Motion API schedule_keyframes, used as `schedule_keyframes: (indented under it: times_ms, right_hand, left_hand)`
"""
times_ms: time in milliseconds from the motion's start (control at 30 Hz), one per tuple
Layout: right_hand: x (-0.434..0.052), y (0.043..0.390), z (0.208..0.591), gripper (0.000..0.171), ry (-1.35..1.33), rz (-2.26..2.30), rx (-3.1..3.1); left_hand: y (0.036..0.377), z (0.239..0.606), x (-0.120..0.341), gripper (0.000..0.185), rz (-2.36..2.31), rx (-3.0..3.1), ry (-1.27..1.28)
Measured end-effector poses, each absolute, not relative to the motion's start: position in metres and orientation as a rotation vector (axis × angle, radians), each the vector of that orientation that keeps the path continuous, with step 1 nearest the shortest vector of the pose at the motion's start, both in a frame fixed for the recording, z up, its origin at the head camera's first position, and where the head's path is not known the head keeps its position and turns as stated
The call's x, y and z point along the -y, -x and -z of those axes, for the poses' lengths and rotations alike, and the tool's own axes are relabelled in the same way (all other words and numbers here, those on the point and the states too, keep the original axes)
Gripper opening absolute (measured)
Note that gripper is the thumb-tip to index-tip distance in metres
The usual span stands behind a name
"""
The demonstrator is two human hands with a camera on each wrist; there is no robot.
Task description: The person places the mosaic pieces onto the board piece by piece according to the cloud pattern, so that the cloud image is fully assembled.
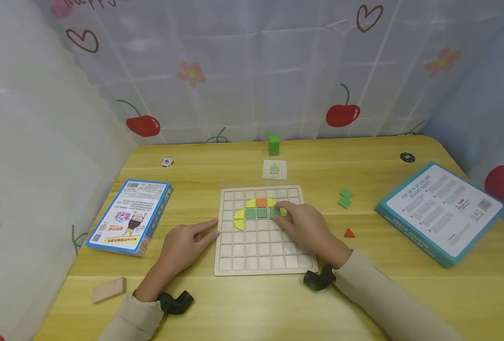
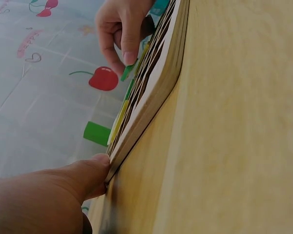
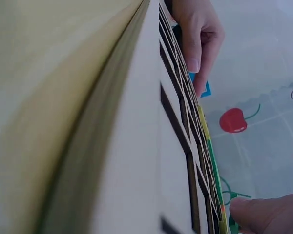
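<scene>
**A:** Green painted wood, that small square tile (image 1: 275, 212) under your right hand (image 1: 307, 226) — I'd judge it light, stiff and a bit slick on its flat faces. It looked thin, so its side edges were the place to take it, thumb against one side and a fingertip against the opposite one.

**B:** And where did it sit when you looked?

**A:** In the pale wooden grid board (image 1: 261, 265), in the third row from the far edge, right of centre, at the end of a short green run beside the yellow curved pieces (image 1: 239, 219) and below the orange square tile (image 1: 261, 202). Your right fingers curled over it and pinched it against its cell; the left-wrist view showed a fingertip (image 2: 129, 57) pressed on its edge.

**B:** My other hand?

**A:** Your left hand (image 1: 186, 247) lay on the yellow wooden tabletop (image 1: 362, 293) with fingers fairly straight, index tip touching the board's left edge near its middle and gripping nothing. The two hands were apart, with the board's left half between them.

**B:** Spare pieces?

**A:** Two loose green tiles (image 1: 345, 198) and a red triangle (image 1: 349, 233) lay right of the board, near your right hand, towards the tabletop's right edge.
</scene>
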State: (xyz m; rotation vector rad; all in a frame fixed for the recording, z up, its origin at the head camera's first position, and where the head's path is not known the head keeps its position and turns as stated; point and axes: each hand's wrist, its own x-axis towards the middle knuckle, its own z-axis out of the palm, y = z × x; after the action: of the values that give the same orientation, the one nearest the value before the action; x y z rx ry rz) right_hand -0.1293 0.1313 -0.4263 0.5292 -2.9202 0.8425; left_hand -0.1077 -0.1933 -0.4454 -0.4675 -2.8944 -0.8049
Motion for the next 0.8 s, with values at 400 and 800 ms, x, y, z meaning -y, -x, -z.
schedule_keyframes:
  times_ms: [400,800]
  right_hand:
    - [-0.125,0.133,0.434,0.027,-0.561,-0.776,2.863]
    - [-0.146,0.122,0.436,0.021,-0.601,-0.993,2.662]
  left_hand:
    - [0.107,0.444,0.193,0.039,0.776,2.883,0.479]
    - [0.106,0.444,0.193,0.039,0.788,2.880,0.489]
